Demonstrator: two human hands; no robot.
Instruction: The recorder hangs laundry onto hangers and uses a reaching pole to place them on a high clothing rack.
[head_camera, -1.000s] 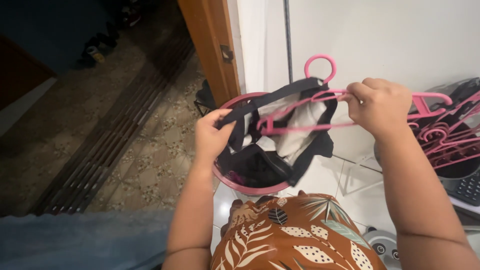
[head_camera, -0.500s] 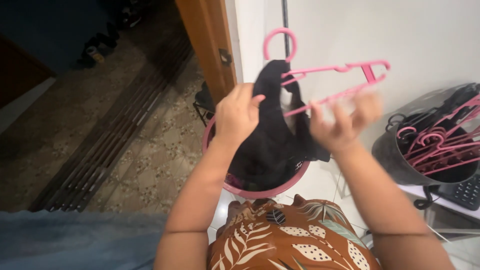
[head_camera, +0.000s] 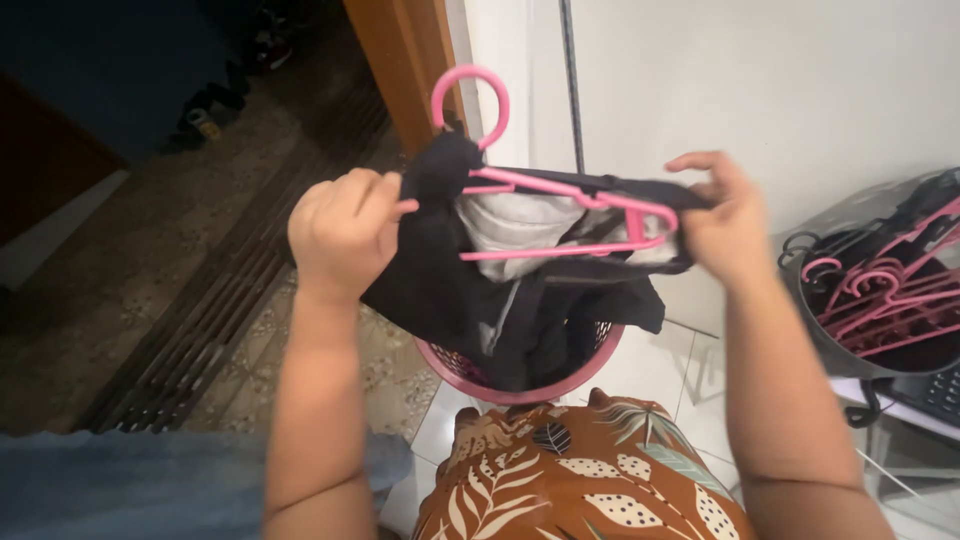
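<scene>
White wall behind, tiled floor below. Left hand (head_camera: 345, 232) pinching black garment (head_camera: 500, 300) beside pink hanger (head_camera: 560, 205); right hand (head_camera: 725, 225) gripping its other end, above pink basket (head_camera: 455, 368). More hangers in dark bin (head_camera: 880, 295), right.

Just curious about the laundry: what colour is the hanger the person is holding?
Pink. The hanger shows best in the head view, with a black garment draped over it.

No packages, labels, signs or screens visible, as far as discernible
</scene>
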